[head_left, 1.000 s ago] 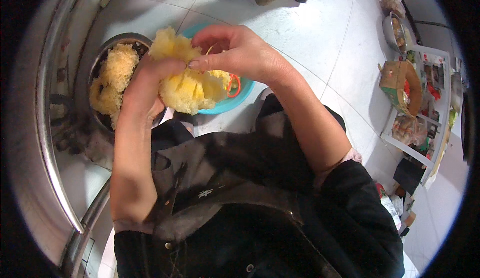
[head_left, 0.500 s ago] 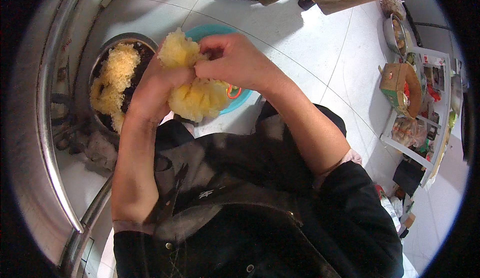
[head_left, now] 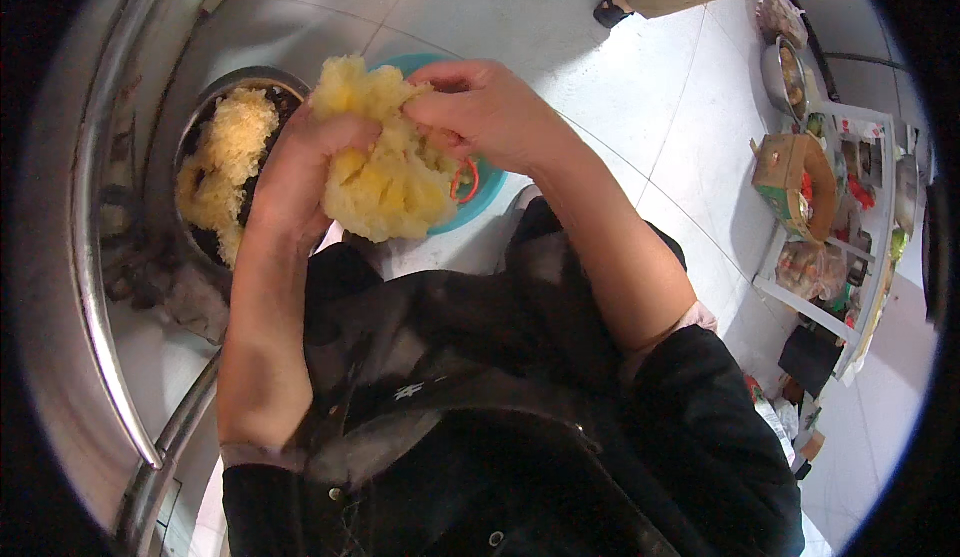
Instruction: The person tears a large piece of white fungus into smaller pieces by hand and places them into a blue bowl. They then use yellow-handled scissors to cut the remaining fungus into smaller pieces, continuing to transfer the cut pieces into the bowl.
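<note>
Holding the frilly clump for the fingers

Your left hand [head_left: 312, 157] is wrapping the pale yellow clump [head_left: 385, 199], thumb lying across its middle, over the left rim of the teal basin [head_left: 487, 197]. Your right hand [head_left: 490, 117] is resting half curled at its right edge; whether it is pinching, I cannot tell. Frills probably tear easily, so supporting from beneath seems wise.
</note>
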